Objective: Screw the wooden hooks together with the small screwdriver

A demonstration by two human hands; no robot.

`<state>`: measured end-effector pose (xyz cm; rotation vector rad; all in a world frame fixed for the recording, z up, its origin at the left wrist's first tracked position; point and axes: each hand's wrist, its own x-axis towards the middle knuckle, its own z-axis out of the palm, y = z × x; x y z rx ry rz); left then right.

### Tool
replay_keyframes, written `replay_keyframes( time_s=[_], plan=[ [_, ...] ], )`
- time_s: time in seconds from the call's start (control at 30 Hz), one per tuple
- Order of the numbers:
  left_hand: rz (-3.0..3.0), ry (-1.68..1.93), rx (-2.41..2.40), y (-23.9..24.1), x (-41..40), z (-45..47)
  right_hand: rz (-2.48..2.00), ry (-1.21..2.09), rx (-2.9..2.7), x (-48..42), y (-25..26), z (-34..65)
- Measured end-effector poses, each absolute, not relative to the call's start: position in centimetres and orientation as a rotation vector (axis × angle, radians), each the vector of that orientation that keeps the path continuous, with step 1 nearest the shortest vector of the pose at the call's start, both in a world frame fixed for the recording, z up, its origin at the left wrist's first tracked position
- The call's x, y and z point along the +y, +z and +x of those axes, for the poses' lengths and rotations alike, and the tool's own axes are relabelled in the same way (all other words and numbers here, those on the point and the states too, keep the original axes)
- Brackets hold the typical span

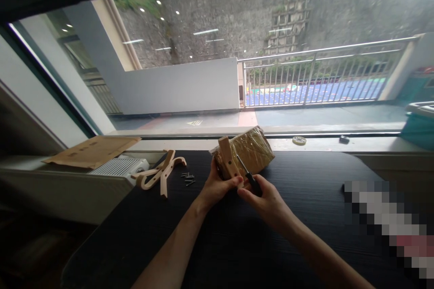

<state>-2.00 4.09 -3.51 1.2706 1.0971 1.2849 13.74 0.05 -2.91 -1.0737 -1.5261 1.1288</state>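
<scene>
In my left hand (219, 185) is a light wooden piece (228, 158) with dark holes; my thumb presses its lower end. Right behind it stands a brown package (252, 146) wrapped in shiny clear film, and the left fingers reach round out of sight there. My right hand (266, 192) is closed round the black handle of a screwdriver (252, 182), its thin shaft pointing up and left beside the wood. To the left on the dark table lie more wooden pieces, some curved (162, 174), and several screws (189, 179).
A flat sheet of brown cardboard (93, 150) rests over a white slotted unit (120, 167) at the left. On the window sill are a roll of tape (299, 140) and a small dark object (344, 139). The black table (305, 198) meets the sill under the large window.
</scene>
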Motion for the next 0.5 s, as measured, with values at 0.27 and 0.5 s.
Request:
replay_keyframes(
  time_s=[0.27,0.5],
  plan=[
    [1.540,1.412,1.402,-4.4,5.6,-4.6,-1.351,0.465,-2.027,-0.5,-2.3,15.4],
    [1.637,1.353,1.433,-5.9,5.9,-5.1,-1.308,0.125,-2.223,-0.6,-3.6,14.7]
  ],
)
